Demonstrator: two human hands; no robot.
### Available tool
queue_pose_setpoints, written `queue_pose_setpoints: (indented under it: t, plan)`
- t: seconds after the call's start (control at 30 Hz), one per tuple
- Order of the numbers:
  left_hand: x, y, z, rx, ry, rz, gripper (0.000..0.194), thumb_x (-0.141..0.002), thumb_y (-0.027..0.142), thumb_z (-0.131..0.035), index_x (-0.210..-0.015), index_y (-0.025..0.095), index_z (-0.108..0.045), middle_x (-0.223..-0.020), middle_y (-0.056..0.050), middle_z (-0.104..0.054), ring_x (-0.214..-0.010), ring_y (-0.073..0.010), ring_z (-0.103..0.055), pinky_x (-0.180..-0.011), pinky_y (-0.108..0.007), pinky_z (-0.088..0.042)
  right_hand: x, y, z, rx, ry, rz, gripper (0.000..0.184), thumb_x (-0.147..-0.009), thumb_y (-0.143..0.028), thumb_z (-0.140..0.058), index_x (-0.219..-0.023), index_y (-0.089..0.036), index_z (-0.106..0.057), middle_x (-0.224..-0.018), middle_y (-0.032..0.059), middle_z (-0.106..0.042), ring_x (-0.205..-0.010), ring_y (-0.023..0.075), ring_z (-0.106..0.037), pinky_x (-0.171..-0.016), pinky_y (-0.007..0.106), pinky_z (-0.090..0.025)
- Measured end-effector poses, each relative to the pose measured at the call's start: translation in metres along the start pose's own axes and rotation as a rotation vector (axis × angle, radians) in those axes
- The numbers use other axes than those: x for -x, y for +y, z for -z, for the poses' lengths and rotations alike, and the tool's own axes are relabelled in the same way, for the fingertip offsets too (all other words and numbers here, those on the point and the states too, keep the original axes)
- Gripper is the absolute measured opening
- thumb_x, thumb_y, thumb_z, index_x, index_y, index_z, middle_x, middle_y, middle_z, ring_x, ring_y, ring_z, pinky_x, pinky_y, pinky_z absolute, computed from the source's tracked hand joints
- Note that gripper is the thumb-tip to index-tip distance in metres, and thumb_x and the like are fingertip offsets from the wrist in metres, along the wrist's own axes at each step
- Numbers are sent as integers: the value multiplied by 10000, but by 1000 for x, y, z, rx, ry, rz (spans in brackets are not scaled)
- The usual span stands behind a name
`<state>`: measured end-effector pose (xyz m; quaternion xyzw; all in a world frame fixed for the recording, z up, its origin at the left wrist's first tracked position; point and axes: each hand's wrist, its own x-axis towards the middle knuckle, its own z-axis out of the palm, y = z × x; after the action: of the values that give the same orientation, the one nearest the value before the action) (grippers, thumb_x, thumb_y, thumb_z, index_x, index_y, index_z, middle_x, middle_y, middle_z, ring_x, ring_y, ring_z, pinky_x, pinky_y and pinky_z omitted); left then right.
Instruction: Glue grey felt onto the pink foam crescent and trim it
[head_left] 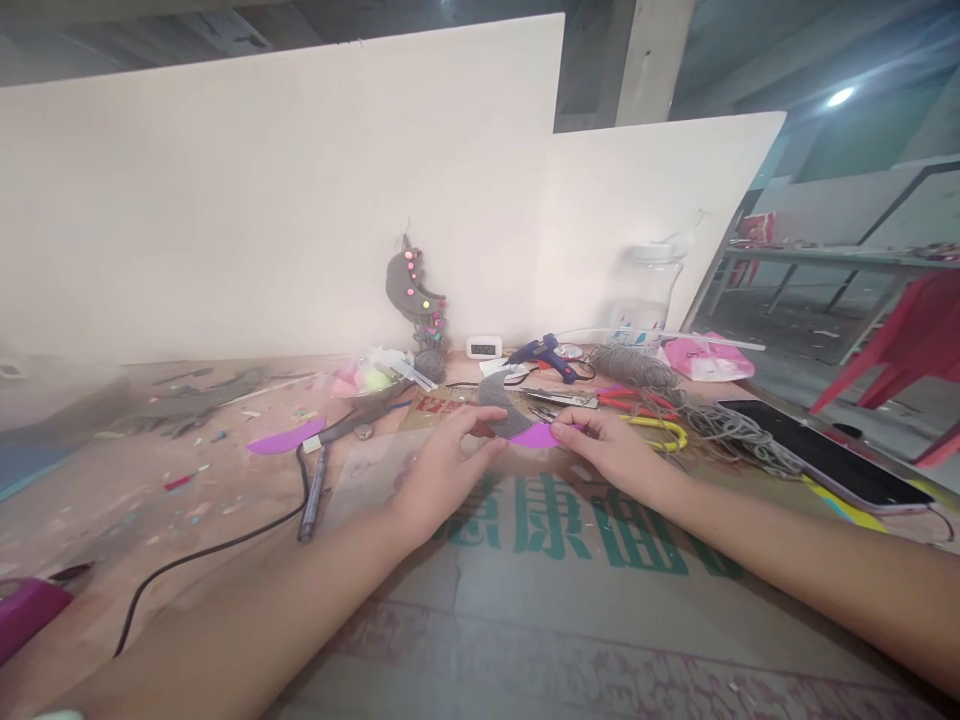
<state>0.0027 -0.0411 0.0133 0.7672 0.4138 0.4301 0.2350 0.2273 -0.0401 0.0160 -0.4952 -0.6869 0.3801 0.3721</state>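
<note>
Between my two hands is a crescent cutout, its upper part wound with grey yarn (495, 395) and its lower tip bare purple (536, 436). My left hand (450, 460) pinches the yarn-wound part between thumb and fingers. At the other end, my right hand (607, 445) grips the purple tip, its fingers closed; whether a yarn strand is also in them I cannot tell. Just beyond the right hand lie scissors with yellow handles (664, 432) and red-handled pliers (626, 400). Loose grey yarn (739, 430) spreads to the right.
A finished-looking grey crescent with coloured pompoms (405, 285) hangs against the white board (262, 220). Behind my hands are a blue glue gun (544, 352) and small clock (484, 347). A phone (825, 455) lies right; a marker (313, 495), black cable (217, 545) and purple piece (281, 438) lie left.
</note>
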Motion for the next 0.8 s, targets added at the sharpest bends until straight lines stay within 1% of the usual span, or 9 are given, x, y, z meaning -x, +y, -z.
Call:
queue_pose_setpoints:
  t: [0.1,0.2,0.3,0.4,0.5,0.57,0.67,0.73,0.8]
  plan:
    - [0,2,1,-17,1,7,290,-853,328,-567,-1119,226,-623,-1082,-37,-651,-975,-181,-587,-907,-314,-441,0,0,0,-1,7,8,419,-795,-595,-541,-718,-186,-498,-542,-66,-412,-426,64,-308,-420,219,-206]
    - [0,0,0,-31,0,-5,274,-870,316,-547,-1117,225,-622,-1123,-35,-649,-1034,-180,-574,-951,-310,-415,0,-1,0,1,4,21,415,-800,-590,-539,-714,-186,-496,-553,-60,-433,-437,68,-323,-430,222,-236]
    - [0,-2,1,-42,-17,-51,287,-913,306,-472,-1157,226,-598,-1182,-42,-624,-1123,-180,-533,-990,-305,-386,0,0,0,-8,9,44,401,-805,-575,-541,-706,-191,-489,-549,-63,-424,-441,73,-334,-443,224,-254]
    - [1,-1,1,-25,-75,-86,343,-944,308,-393,-1244,220,-535,-1258,-59,-574,-1197,-183,-486,-1032,-311,-350,0,1,0,0,26,42,386,-813,-561,-536,-709,-192,-494,-524,-73,-389,-432,72,-304,-444,225,-247]
    - [1,-2,0,43,-97,10,399,-944,336,-391,-1323,226,-447,-1315,-71,-528,-1212,-193,-478,-1030,-326,-357,0,0,0,48,38,58,358,-832,-529,-523,-720,-189,-506,-553,-59,-424,-460,85,-352,-459,229,-277]
    - [0,-6,-2,116,-35,81,431,-934,348,-412,-1344,215,-408,-1241,-87,-567,-1148,-198,-522,-991,-341,-393,1,-1,-2,122,58,122,325,-846,-483,-523,-717,-185,-528,-618,-33,-490,-525,106,-429,-506,239,-333]
    - [-5,-14,-4,273,30,150,488,-919,354,-449,-1376,211,-354,-1150,-87,-624,-1039,-188,-588,-936,-349,-435,3,-4,-4,246,62,241,265,-860,-405,-530,-726,-183,-583,-743,11,-583,-682,147,-531,-636,268,-408]
    - [-8,-18,-4,368,30,149,522,-898,354,-493,-1376,187,-363,-1150,-96,-637,-1030,-187,-598,-919,-336,-450,4,-6,-5,297,37,304,241,-865,-372,-535,-734,-184,-607,-795,31,-610,-767,168,-557,-721,290,-426]
    - [-11,-19,-4,419,13,136,503,-883,349,-518,-1335,149,-425,-1138,-109,-652,-1009,-190,-609,-899,-323,-464,6,-8,-5,306,10,340,235,-873,-365,-531,-745,-185,-610,-811,38,-616,-802,176,-563,-764,303,-430]
